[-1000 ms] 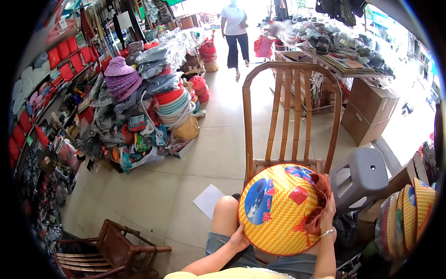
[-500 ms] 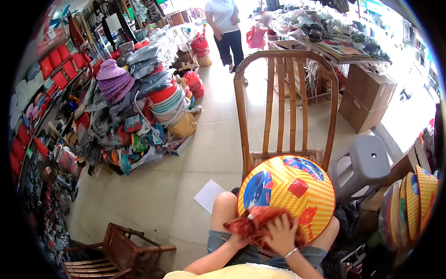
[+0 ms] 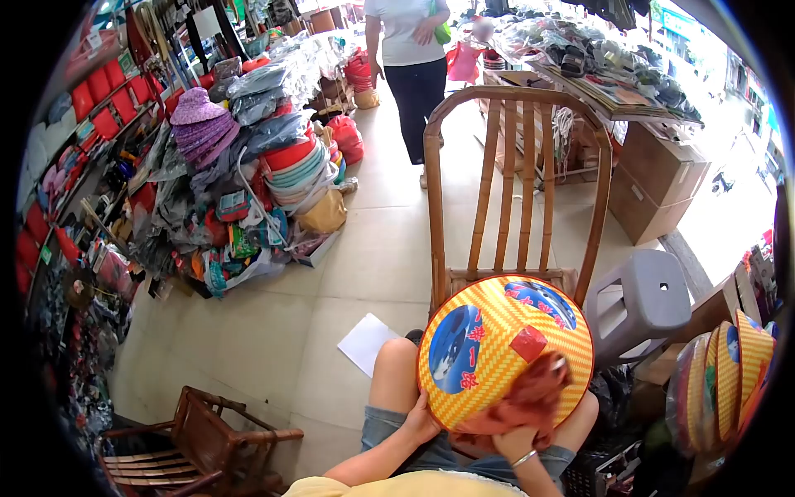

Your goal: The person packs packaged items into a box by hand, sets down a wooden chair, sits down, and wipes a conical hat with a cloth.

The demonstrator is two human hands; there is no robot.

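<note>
Fingers of the left hand (image 3: 421, 418) hug the woven hat (image 3: 489, 335) at its near-left rim, some of them tucked out of sight; those of the right hand (image 3: 515, 444) are lost behind the cloth (image 3: 523, 396), so pinching or pressing, I cannot tell! Biggest piece on show, the bamboo chair (image 3: 517, 93) stands just beyond. Down to the hat, on the lap, crown up, cloth on its near-right slope: mid-wipe, I'd judge, and not finished. Far and left slopes lie uncovered, though whether they've been wiped doesn't show; what's left looks to be whatever the cloth hasn't reached. Smaller now, the red patch (image 3: 527, 343) at the crown peeks out just above the cloth.

And the changes since half a second ago! The white-topped person (image 3: 407, 37) has come closer; the cloth, then bunched at the near edge, now stretches up towards the patch; the left hand has slid out to the rim, and the right, splayed on top back then, has dropped to the cloth's lower end.
</note>
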